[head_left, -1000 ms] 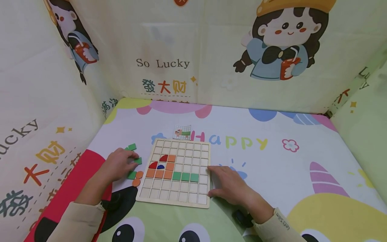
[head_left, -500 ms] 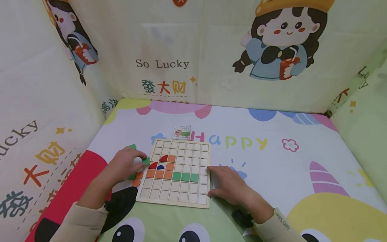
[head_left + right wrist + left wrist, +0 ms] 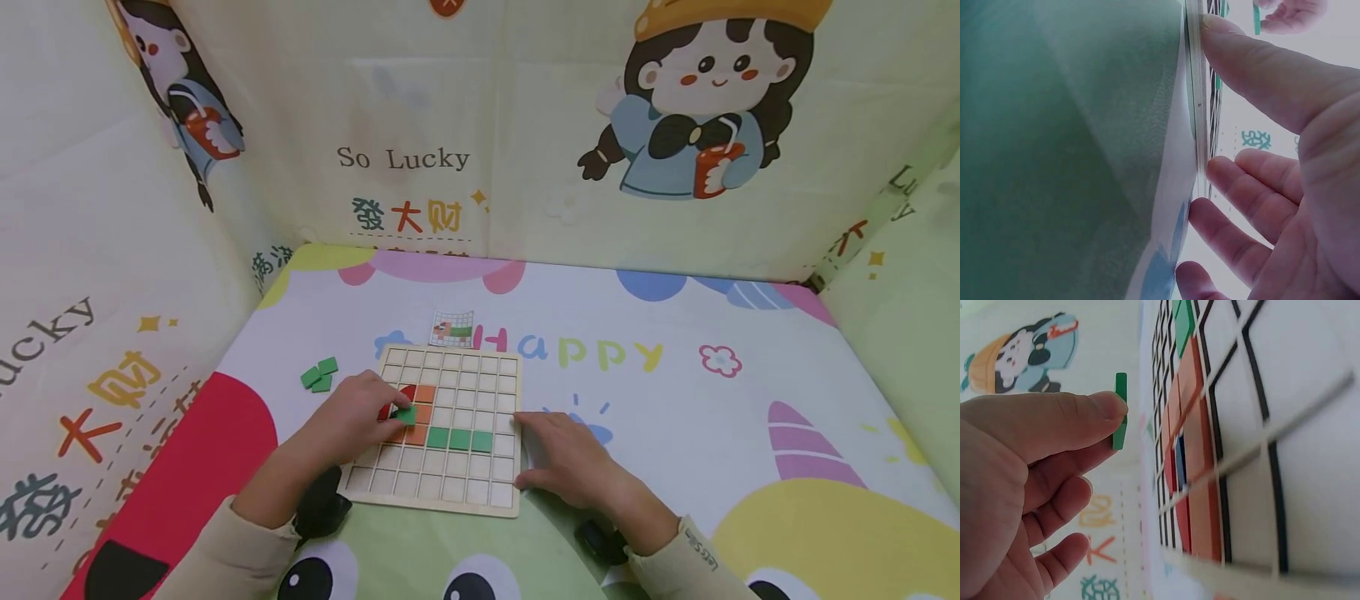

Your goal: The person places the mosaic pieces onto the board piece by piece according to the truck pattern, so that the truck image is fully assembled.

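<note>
Left hand (image 3: 354,419) pinches green tile (image 3: 407,416); a low pass could dislodge orange tiles (image 3: 425,393) (right hand (image 3: 564,454), fingers apart, touches board (image 3: 477,467)).

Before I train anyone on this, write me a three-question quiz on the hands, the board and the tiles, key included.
1. Multiple choice. What is the left hand pinching?
A) a red piece
B) a green tile
C) the picture card

2. True or false. The right hand touches the edge of the board.

3. Count. How many green tiles lie in a row on the board, leaving out the pinched one?

Key: 1 B; 2 true; 3 three.
</note>
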The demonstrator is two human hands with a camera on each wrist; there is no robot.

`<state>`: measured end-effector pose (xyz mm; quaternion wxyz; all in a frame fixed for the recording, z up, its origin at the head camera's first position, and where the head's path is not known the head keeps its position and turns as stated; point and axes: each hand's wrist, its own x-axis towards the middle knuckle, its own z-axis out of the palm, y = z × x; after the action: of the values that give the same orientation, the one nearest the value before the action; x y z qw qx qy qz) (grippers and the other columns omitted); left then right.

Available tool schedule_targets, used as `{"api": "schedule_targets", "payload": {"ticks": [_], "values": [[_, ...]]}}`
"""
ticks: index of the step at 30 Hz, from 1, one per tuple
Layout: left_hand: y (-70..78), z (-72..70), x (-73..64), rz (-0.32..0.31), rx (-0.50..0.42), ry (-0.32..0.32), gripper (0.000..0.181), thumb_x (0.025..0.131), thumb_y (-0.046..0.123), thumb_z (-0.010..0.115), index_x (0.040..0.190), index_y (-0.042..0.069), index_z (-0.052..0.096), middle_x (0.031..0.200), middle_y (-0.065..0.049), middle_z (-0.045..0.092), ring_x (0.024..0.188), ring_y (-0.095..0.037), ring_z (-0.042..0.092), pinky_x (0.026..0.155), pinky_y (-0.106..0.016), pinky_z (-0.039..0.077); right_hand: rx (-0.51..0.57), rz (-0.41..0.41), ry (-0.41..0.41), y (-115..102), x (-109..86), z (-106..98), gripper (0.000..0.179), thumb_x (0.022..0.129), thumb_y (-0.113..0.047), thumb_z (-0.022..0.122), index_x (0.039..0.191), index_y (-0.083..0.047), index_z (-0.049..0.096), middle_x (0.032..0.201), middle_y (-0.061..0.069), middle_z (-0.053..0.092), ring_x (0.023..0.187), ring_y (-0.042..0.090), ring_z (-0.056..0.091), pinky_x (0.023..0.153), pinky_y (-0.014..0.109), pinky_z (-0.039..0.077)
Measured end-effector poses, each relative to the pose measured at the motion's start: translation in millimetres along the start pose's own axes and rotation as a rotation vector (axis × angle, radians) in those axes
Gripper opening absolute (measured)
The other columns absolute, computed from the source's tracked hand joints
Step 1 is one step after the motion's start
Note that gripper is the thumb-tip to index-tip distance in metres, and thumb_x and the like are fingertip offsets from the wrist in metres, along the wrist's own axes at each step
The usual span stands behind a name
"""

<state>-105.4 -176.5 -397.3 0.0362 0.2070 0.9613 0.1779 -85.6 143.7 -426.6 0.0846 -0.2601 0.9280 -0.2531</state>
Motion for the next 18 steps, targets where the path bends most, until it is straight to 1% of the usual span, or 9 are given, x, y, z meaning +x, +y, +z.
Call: {"api": "schedule_targets", "payload": {"ticks": [2,7,11,12,15,18], "values": [[4.5,4.1,2.3,0.029,0.001,0.003,0.022,0.083,0.019,0.082,0.104,0.012,0.078,0.095,0.001,0.066,0.094,-0.019,0.055,0.076,-0.032,0.052,-0.001,0.0,0.002,0,-0.2,0,0.075,0.077,-0.031,0.086,0.139,-0.005,0.053,0.136,0.011,0.058,0.123,0.035,0.052,0.101,0.055,0.04],[15.8,13.1,6.5,0.118,0.006,0.023,0.019,0.084,0.019,0.082,0.102,0.013,0.079,0.085,0.009,0.065,0.083,-0.013,0.05,0.071,-0.03,0.046,-0.003,-0.003,0.003,0,-0.6,0,0.076,0.077,-0.031,0.086,0.14,-0.005,0.052,0.136,0.011,0.058,0.123,0.035,0.052,0.1,0.055,0.041],[23.2,19.1,8.4,0.182,0.004,0.042,0.016,0.085,0.017,0.081,0.1,0.014,0.078,0.079,0.011,0.062,0.077,-0.012,0.045,0.07,-0.03,0.042,-0.001,-0.002,0.003,-1,-0.6,0,0.076,0.077,-0.03,0.086,0.14,-0.005,0.052,0.137,0.011,0.058,0.123,0.035,0.052,0.101,0.055,0.041],[24.9,20.4,9.0,0.193,0.002,0.046,0.015,0.085,0.017,0.081,0.099,0.014,0.078,0.078,0.011,0.062,0.077,-0.012,0.045,0.07,-0.03,0.042,-0.001,0.002,0.002,-1,-0.7,0,0.077,0.077,-0.031,0.087,0.14,-0.004,0.052,0.137,0.012,0.057,0.123,0.035,0.052,0.101,0.055,0.041],[30.5,22.9,10.8,0.208,-0.015,0.042,0.014,0.086,0.015,0.079,0.1,0.014,0.079,0.082,0.01,0.065,0.08,-0.013,0.047,0.072,-0.031,0.043,0.007,0.017,-0.004,-1,-1.1,-1,0.081,0.076,-0.032,0.087,0.142,-0.003,0.05,0.139,0.013,0.056,0.124,0.035,0.051,0.101,0.056,0.04],[35.5,23.7,12.4,0.211,-0.029,0.031,0.014,0.087,0.013,0.077,0.101,0.014,0.078,0.09,0.008,0.069,0.085,-0.014,0.05,0.078,-0.035,0.045,0.012,0.031,-0.009,0,-1.6,-1,0.084,0.076,-0.033,0.088,0.143,-0.003,0.048,0.14,0.013,0.055,0.124,0.035,0.051,0.101,0.056,0.04]]}}
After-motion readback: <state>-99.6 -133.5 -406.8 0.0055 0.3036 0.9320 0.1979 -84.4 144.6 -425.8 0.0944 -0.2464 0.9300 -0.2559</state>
